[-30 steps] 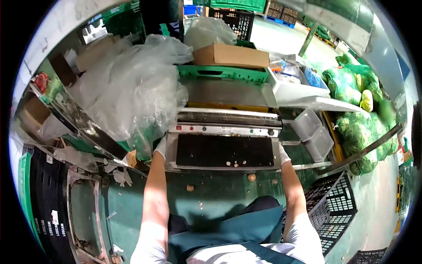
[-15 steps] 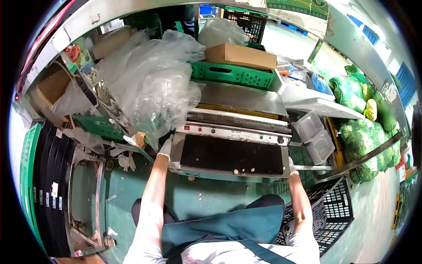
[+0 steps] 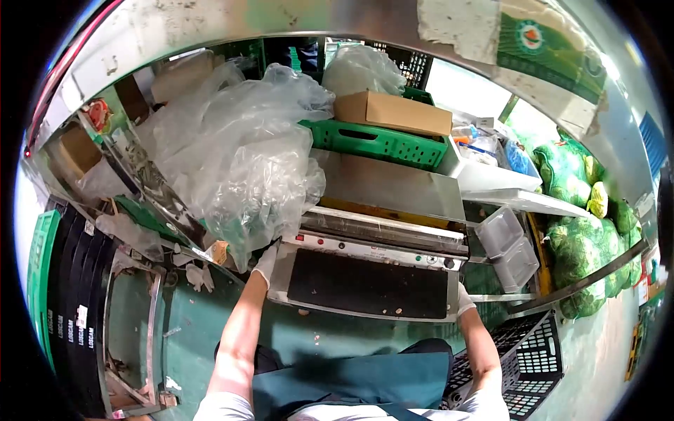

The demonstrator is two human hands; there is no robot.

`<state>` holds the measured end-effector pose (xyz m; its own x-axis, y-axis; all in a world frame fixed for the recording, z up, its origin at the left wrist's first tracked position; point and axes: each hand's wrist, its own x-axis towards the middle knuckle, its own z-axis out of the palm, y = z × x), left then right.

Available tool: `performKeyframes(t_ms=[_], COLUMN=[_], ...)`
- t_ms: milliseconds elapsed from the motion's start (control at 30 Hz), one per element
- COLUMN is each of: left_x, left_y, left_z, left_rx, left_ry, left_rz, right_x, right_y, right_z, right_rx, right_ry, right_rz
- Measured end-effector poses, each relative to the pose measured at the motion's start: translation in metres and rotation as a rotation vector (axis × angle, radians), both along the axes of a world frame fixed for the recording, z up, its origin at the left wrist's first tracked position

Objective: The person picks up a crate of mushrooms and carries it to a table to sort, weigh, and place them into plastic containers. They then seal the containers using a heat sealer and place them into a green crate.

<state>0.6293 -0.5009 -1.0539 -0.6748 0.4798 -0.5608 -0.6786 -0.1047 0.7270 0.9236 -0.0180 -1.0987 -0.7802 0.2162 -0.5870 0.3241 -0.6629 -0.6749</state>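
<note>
A film wrapping machine (image 3: 368, 284) with a black front plate, steel sides and a control strip of small buttons sits in front of me. My left hand (image 3: 267, 264), in a white glove, grips its left side next to a heap of clear plastic bags (image 3: 246, 168). On the opposite side, my gloved right hand (image 3: 464, 300) holds the right edge near the front corner. Both hands' fingers are partly hidden by the machine's sides. A few small pale crumbs lie along the plate's front edge.
Behind the machine, a cardboard box (image 3: 407, 113) rests on a green crate (image 3: 379, 145). Clear plastic trays (image 3: 514, 263) and netted cabbages (image 3: 579, 252) are to the right. A black crate (image 3: 523, 358) stands on the floor; a metal beam (image 3: 281, 24) crosses overhead.
My view has tilted upward, so the machine and surroundings appear lower and more of the overhead beam shows. Both hands keep hold of the machine's sides. Crumbs on the plate have shifted.
</note>
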Motion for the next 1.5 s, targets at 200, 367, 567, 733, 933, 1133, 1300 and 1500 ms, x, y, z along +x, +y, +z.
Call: performKeyframes(t_ms=[200,367,567,733,933,1133,1300,1500], left_x=[-0.076,-0.085,-0.077,-0.072,-0.067,-0.063,-0.062,-0.063], left_y=[-0.011,0.01,0.023,0.025,0.027,0.026,0.023,0.013], left_z=[-0.073,-0.025,-0.004,0.009,0.024,0.033,0.042,0.07], left_rx=[0.109,0.177,0.178,0.164,0.15,0.149,0.158,0.157], left_ry=[0.244,0.412,0.465,0.486,0.509,0.519,0.517,0.479], left_rz=[0.323,0.74,0.864,0.885,0.875,0.857,0.843,0.725], right_x=[0.01,0.015,0.007,0.004,-0.009,-0.014,-0.004,0.007], right_y=[0.024,0.053,-0.003,0.004,0.011,0.03,0.016,-0.006], right_z=[-0.029,-0.07,0.033,0.009,-0.017,-0.039,-0.009,0.017], right_rx=[0.727,1.16,1.656,1.602,0.613,0.359,0.115,0.099], right_ry=[-0.044,-0.205,-0.511,-0.555,-0.314,-0.252,-0.17,-0.069], right_rz=[0.15,0.188,0.571,0.364,-0.273,0.294,-0.03,-0.176])
